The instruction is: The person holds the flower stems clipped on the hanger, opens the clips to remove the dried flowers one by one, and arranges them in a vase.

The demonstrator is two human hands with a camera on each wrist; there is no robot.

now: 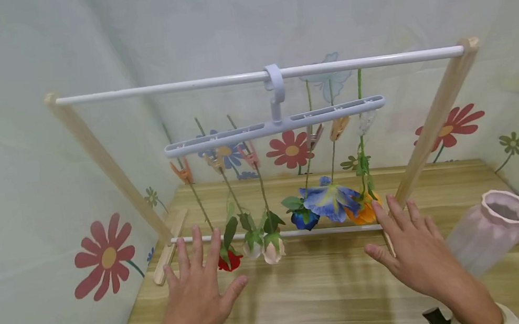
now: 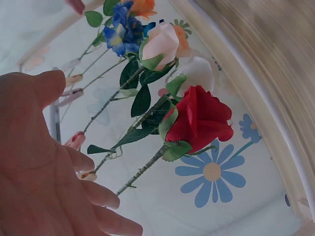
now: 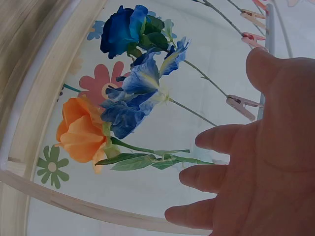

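Observation:
My left hand (image 1: 196,295) is held with fingers spread, nearest the red rose (image 2: 199,120), and holds nothing. My right hand (image 1: 416,251) is likewise spread and bare, close to the orange flower (image 3: 81,130). A pale grey-blue hanger (image 1: 279,125) hooks over the white rod of a wooden rack and tilts up to the right. Small clips (image 1: 249,155) on it grip several artificial stems, flowers downward. On the left hang the red rose, a white rose (image 1: 253,248) and a pale pink rose (image 2: 161,43); on the right, a blue rose (image 3: 120,32), a blue-purple flower (image 1: 330,199) and the orange one.
A pale pink vase (image 1: 489,227) with a scalloped rim stands right of the rack, beside my right forearm. The rack's wooden posts (image 1: 108,167) rise on both sides, with a lower white rod (image 1: 338,229) near the tabletop (image 1: 298,305). A flower-printed cloth (image 1: 18,171) surrounds the table.

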